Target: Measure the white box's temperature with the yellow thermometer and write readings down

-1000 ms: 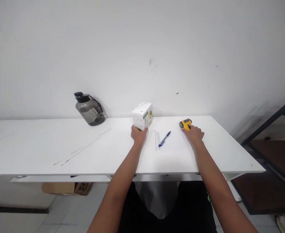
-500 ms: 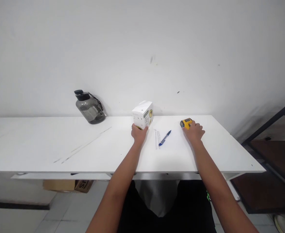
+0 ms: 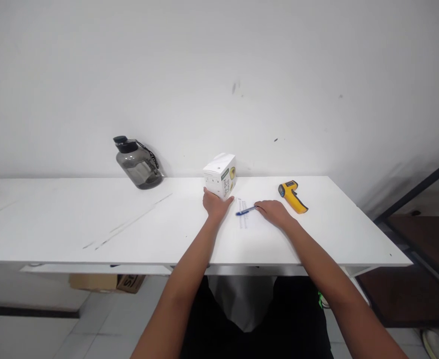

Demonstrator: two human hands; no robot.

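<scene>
A white printed carton [image 3: 219, 174] stands upright on the table, one corner toward me. My left hand [image 3: 216, 204] is wrapped round its near lower part, thumb on the right side and fingers on the left. Between the hands lies a sheet of paper [image 3: 244, 224] with small print along its left part. My right hand [image 3: 274, 212] pinches one end of a blue pen [image 3: 246, 211], whose other end points left over the print. To the right of that hand, a yellow and black infrared thermometer [image 3: 293, 195] lies on its side, untouched.
A grey translucent water bottle [image 3: 139, 167] with a black cap leans at the back left near the wall. The white table [image 3: 55, 219] ends at its right edge beside a dark-framed shelf [image 3: 421, 264]. A cardboard box [image 3: 96, 282] is on the floor below.
My right hand has let go of the thermometer and moved left to take the pen, which has turned nearer to level. The thermometer's handle now shows. My left hand stays at the carton.
</scene>
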